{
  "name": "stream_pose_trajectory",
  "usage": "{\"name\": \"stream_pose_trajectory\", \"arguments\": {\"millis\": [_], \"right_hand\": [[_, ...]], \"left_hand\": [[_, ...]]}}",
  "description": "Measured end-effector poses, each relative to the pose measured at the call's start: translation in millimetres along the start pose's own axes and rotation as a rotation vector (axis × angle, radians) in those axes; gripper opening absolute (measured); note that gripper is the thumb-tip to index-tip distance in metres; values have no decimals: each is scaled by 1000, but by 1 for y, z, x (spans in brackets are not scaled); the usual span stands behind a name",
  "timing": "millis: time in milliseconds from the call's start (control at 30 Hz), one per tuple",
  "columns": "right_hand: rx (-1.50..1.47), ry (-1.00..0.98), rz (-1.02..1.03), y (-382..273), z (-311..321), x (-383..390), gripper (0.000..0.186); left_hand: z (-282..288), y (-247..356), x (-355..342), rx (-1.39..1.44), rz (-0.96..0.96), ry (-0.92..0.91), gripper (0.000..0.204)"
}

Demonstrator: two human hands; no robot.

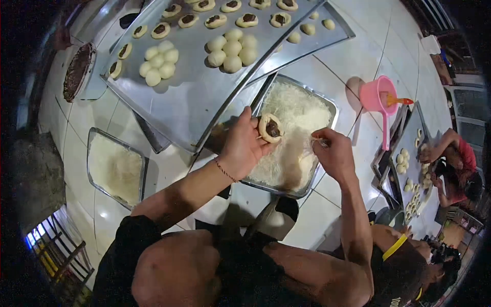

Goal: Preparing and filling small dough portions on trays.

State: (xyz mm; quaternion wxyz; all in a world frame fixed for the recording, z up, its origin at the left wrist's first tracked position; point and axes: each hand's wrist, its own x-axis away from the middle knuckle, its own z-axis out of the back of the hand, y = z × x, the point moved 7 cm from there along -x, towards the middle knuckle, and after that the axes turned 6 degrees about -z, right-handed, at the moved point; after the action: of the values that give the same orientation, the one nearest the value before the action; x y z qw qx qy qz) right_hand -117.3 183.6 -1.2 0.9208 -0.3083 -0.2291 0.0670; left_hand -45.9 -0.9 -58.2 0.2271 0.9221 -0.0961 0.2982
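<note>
From the head view, the left hand [241, 146] has its grip closed around a round dough piece [270, 128] with dark filling in its middle, held just above the near-left edge of a metal tray of shredded white cheese [299, 120]. The right hand [335, 153] hovers over the tray's right rim, fingers pinched together on a small bit of the shreds. Far left, a large metal sheet [194, 97] carries plain dough balls [232, 49] and filled pieces. A second tray of white shreds [115, 168] lies left on the tiled floor. A pink scoop [379, 97] stands right.
</note>
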Motion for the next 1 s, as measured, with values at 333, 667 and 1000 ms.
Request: {"name": "stream_pose_trajectory", "arguments": {"millis": [333, 667, 1000], "right_hand": [[-94, 193, 303, -94, -14, 15, 30], [-598, -18, 86, -43, 1, 26, 65], [-228, 178, 432, -54, 3, 43, 28]], "left_hand": [[-23, -10, -2, -284, -51, -218, 30], [-30, -15, -1, -297, -148, -443, 42], [-68, 26, 19, -1332, -195, -517, 51]]}}
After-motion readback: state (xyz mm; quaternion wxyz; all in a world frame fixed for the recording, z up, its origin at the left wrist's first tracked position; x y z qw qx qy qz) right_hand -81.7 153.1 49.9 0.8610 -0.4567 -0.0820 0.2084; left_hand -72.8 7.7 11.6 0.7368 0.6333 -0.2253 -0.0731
